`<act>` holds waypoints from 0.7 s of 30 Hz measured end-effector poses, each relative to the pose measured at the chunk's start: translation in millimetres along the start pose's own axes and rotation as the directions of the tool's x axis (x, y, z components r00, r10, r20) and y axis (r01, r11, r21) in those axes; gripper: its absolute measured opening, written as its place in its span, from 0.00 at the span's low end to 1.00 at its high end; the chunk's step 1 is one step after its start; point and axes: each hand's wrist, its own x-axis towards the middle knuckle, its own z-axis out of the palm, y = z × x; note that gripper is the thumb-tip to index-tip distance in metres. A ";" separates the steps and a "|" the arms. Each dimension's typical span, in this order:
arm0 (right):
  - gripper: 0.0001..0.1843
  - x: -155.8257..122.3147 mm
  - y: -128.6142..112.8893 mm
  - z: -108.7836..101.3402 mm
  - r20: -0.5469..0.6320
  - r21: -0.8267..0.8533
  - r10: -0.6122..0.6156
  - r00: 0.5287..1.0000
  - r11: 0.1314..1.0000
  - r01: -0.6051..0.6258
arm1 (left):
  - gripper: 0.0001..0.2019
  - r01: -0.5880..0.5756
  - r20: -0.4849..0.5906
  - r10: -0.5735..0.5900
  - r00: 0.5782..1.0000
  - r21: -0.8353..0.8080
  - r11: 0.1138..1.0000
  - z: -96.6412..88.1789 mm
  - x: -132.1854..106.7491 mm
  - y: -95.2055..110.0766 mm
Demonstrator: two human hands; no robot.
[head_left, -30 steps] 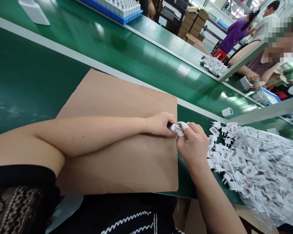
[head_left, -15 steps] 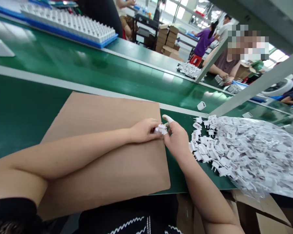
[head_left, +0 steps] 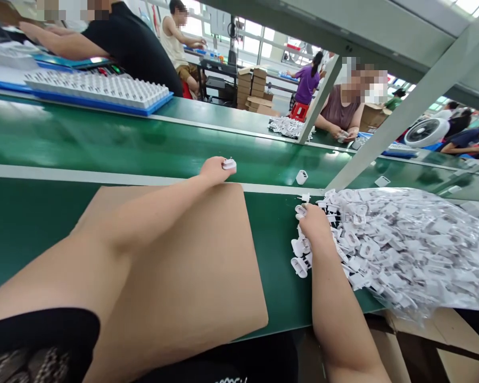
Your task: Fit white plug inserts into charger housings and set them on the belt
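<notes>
White plastic charger plug (head_left: 229, 165) in its grasp, the left hand (head_left: 214, 170) is out past the far edge of the cardboard sheet (head_left: 199, 276), by the green belt (head_left: 263, 162). The right hand (head_left: 314, 221) is among loose plug covers (head_left: 299, 267) on the worktop (head_left: 279, 298), beside the clear plastic bag (head_left: 459, 234); whether its partly hidden fingers grip one, I cannot tell.

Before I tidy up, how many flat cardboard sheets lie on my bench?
1: the cardboard sheet, partly under the left forearm and left of the right hand. Any beneath would be hidden.
</notes>
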 end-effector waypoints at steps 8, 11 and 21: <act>0.13 -3.6 -7.5 -4.2 -0.148 0.242 0.015 0.989 0.970 0.022 | 0.46 0.419 -0.053 -0.416 0.908 0.082 0.904 -3.2 34.3 -1.2; 0.06 -7.7 -13.8 -6.9 -0.125 0.415 0.042 0.991 0.910 0.014 | 0.62 0.334 -0.349 -0.292 0.891 0.065 0.940 3.2 38.1 15.9; 0.24 -15.9 -27.7 -9.6 0.100 0.975 -0.109 0.989 0.209 -0.076 | 0.51 -0.585 0.372 0.545 0.751 -0.008 0.811 103.7 74.3 122.5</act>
